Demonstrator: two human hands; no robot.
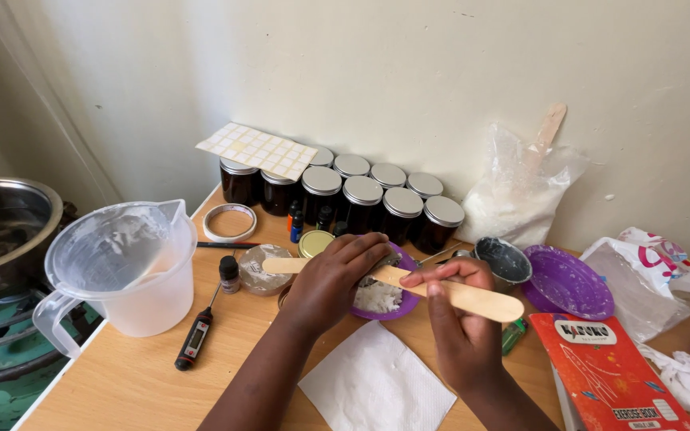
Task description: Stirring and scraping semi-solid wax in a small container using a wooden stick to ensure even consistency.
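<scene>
Under our fingertips point(377, 249): purple bowl point(397, 307) with white flakes point(378, 297). Between our hands, a pale tan wooden stick point(473, 299). Beyond the fingers, dark brown jars point(361, 209) with silver lids. Near our right wrist, a red exercise book point(612, 371); below, a white napkin point(375, 383).

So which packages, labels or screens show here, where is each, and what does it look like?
Label sheet: lies on the dark jars at the back, white with a grid of small blank stickers.
Exercise book: front right on the table, red cover with white patches.
Thermometer: front left beside the jug, black stick with a small grey screen.
Printed bag: far right, white plastic with pink marks.
</scene>
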